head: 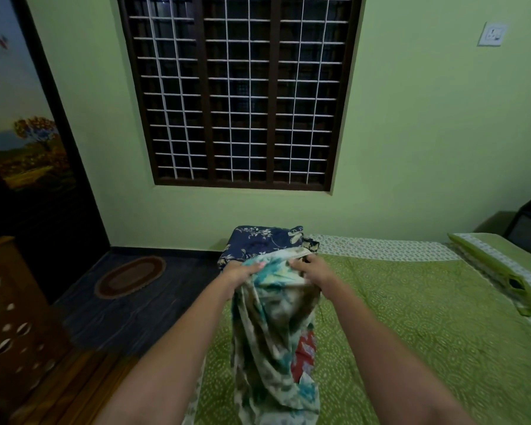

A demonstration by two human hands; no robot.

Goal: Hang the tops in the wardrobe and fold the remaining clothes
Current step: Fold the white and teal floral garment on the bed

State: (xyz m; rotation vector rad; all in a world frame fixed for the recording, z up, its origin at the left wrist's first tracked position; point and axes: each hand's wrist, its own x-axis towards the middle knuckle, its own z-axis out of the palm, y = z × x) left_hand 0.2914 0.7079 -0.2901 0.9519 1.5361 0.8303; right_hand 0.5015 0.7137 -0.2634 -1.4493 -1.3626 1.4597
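gripping the floral cloth [273, 326] by its top edge, the left hand [242, 273] and right hand [314, 271] lift it over the bed [411, 302], likely to shake it flat for folding; a blue garment [262, 242] lies behind.

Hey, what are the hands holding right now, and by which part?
Both hands grip one floral printed garment by its top edge: the left hand at the left end, the right hand at the right. The rest hangs down over the bed.
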